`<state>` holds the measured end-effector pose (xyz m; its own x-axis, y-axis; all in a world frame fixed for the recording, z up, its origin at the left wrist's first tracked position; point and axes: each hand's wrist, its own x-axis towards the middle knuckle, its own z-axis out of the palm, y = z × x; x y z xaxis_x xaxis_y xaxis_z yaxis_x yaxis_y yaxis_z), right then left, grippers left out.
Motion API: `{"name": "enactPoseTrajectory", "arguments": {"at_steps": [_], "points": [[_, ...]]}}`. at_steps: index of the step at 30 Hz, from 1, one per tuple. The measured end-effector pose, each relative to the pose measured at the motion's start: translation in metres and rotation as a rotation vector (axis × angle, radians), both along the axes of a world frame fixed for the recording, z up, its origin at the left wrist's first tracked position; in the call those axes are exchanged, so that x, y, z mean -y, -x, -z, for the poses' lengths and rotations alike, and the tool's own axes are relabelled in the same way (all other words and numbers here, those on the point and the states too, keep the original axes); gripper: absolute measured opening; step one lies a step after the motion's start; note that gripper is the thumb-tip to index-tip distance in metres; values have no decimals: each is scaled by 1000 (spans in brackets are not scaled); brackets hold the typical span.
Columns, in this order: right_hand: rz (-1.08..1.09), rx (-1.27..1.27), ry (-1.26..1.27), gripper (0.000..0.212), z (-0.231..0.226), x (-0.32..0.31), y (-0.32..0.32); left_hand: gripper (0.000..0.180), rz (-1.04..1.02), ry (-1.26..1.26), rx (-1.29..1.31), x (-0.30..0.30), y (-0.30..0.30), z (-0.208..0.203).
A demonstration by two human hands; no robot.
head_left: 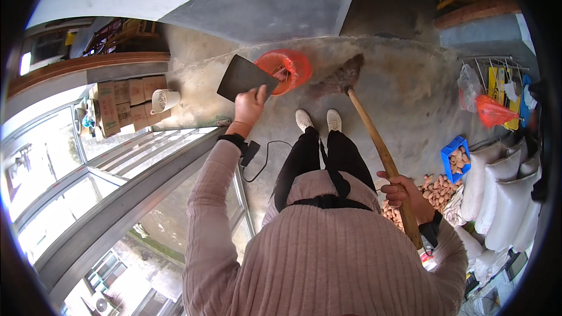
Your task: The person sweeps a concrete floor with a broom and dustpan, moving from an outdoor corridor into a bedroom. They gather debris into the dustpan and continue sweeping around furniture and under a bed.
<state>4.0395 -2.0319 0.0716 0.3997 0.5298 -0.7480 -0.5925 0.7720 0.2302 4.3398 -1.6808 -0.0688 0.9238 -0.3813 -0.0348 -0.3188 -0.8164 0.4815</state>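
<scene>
My left hand (250,106) is closed round a dark, flat dustpan (244,77), which is tilted beside a red plastic bucket (300,65) and overlaps its left rim. Some litter (281,74) shows inside the bucket. In my right hand (401,194) is the wooden handle of a broom (374,131), with the fingers wrapped round it. The broom slants away from me, and its dark bristle head rests on the concrete floor, right of the bucket. Whatever lies under the bristles is hidden.
On the left, cardboard boxes (130,100) and a white bucket (164,100) stand by the glazed door frame (170,184). To my right lie sweet potatoes (438,192), a blue crate (456,159) and full white sacks (497,193). Behind them stands a metal rack (489,59) with bags.
</scene>
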Motion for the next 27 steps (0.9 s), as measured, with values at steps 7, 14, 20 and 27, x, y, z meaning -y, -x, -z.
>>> {"name": "enactPoseTrajectory", "arguments": {"at_steps": [7,14,20,27], "points": [[-208,88,-104,25,9,-33,-33,42,-277,142,-6,-32,-12,-40],[-394,230,-126,26,66,-88,-80,46,-328,224,-26,-35,-12,-38],[-834,331,197,30,102,-93,-81,41,-307,288,-37,-35,-20,-27],[-990,358,435,30,85,-64,-71,43,-210,210,-12,-38,-17,-19]]}}
